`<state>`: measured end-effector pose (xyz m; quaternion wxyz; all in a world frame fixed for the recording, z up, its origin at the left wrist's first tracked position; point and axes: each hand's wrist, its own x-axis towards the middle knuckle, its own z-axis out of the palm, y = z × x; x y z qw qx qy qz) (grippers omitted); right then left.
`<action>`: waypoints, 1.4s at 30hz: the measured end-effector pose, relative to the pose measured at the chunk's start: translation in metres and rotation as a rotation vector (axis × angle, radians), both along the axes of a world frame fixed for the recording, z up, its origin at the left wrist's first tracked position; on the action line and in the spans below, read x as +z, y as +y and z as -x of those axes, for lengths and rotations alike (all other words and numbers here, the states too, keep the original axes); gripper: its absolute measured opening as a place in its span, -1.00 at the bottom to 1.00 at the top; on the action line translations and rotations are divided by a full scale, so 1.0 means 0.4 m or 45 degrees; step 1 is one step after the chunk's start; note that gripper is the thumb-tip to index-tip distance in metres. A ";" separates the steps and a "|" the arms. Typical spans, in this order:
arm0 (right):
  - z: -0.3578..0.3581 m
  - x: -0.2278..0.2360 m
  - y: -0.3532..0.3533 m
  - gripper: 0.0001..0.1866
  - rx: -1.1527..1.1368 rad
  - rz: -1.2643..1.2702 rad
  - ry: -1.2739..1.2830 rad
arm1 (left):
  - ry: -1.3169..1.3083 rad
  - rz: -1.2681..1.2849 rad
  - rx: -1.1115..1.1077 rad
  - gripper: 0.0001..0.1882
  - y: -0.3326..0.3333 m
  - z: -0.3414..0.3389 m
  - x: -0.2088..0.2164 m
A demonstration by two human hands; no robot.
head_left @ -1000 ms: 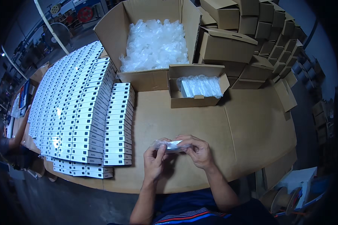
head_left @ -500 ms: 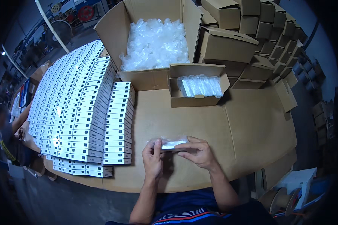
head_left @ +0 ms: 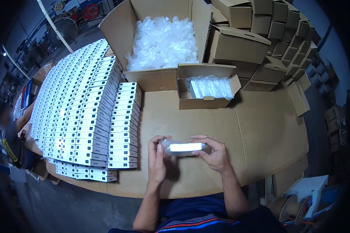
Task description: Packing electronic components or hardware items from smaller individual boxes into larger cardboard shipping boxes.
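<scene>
Between my hands, above the table, is a small white box (head_left: 186, 147) with a clear plastic bag (head_left: 167, 146) around at least its left end. My left hand (head_left: 156, 161) grips the bag at that end, thumb towards me. My right hand (head_left: 215, 154) pinches the box's right end between thumb and fingers. Beyond them stands a small open carton (head_left: 203, 103) holding a row of bagged white boxes (head_left: 212, 87). To the left, many white boxes (head_left: 77, 112) are stacked in tight rows.
A large open carton (head_left: 151, 80) full of clear plastic bags (head_left: 163, 42) stands at the back. Brown cartons (head_left: 241, 44) pile up at the back right. Cardboard covers the table (head_left: 268, 128). At the far left another person (head_left: 13, 134) reaches towards the stacks.
The white box has turned and shifted slightly right, showing a broader white side. My right hand has moved a little right, and my left fingers have shifted on the bag.
</scene>
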<state>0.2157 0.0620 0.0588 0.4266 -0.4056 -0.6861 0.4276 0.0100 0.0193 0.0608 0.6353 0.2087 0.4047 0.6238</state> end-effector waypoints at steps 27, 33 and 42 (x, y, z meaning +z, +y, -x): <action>-0.033 0.151 0.052 -0.79 0.338 -0.591 -0.490 | 1.112 -0.721 -0.319 -0.53 0.062 0.049 -0.021; -0.037 0.174 0.108 -0.79 0.366 -0.666 -0.617 | 1.061 -0.732 -0.228 -0.42 0.131 0.040 0.001; 0.053 0.197 0.241 -0.79 -0.564 -0.633 -0.346 | 1.884 -0.735 -0.124 -0.46 0.282 0.006 0.023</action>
